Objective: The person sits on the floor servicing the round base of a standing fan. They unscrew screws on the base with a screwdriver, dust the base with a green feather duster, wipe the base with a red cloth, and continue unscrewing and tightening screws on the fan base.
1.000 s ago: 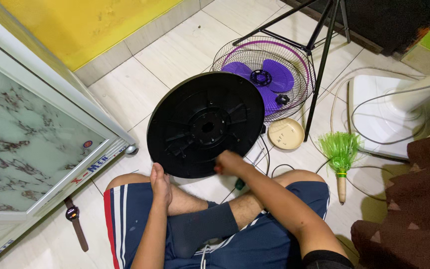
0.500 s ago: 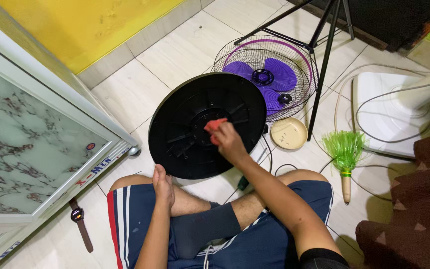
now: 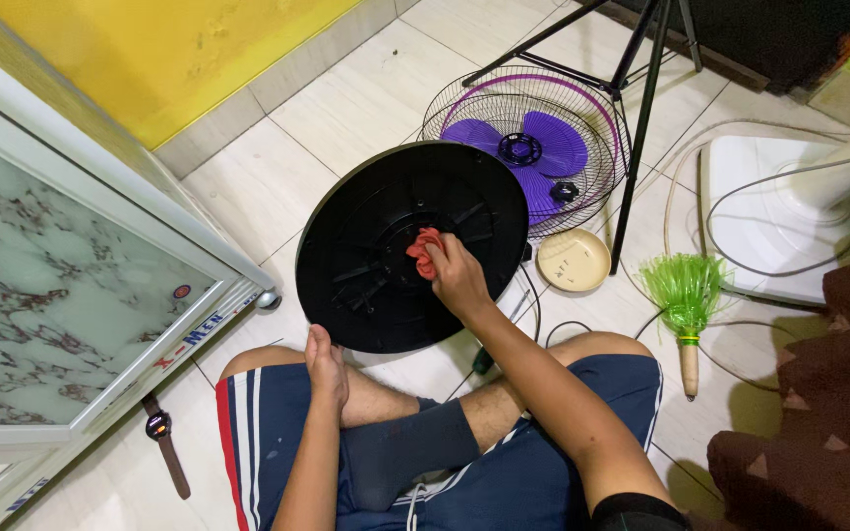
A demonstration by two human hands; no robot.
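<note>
Round black fan base (image 3: 386, 211), underside up, ribbed, tilted on its edge against the person's lap, taken here as the landmark. Right hand (image 3: 456, 275): on the base near its centre hub, fingers curled closed around a small red cloth (image 3: 423, 252) that is pressed to the black plastic. Left hand (image 3: 326, 362): at the lower rim of the base, fingers bent over the edge and gripping it, thumb side up; how tightly it clasps cannot be told. Person seated cross-legged below the base, in dark blue shorts (image 3: 268, 433) with red and white side stripes, a dark knee sleeve (image 3: 400, 447) on one leg. Behind the base, touching or just overlapped by its upper right rim: wire fan guard (image 3: 582, 118) with purple ring, holding purple fan blades (image 3: 543, 147). Right of the base: a small round cream cap (image 3: 573, 261) on the floor tiles, then a green-bristled hand brush (image 3: 686, 305) with a wooden handle. Beyond the guard: black tripod legs (image 3: 641, 128). Far right of the base: a white fan stand (image 3: 769, 226) with grey cords. Left of the base: a white-framed cabinet door (image 3: 61, 265) with marbled glass. Lower left of the base, beside the thigh: a wristwatch (image 3: 161, 433) with a brown strap lying on the floor.
</note>
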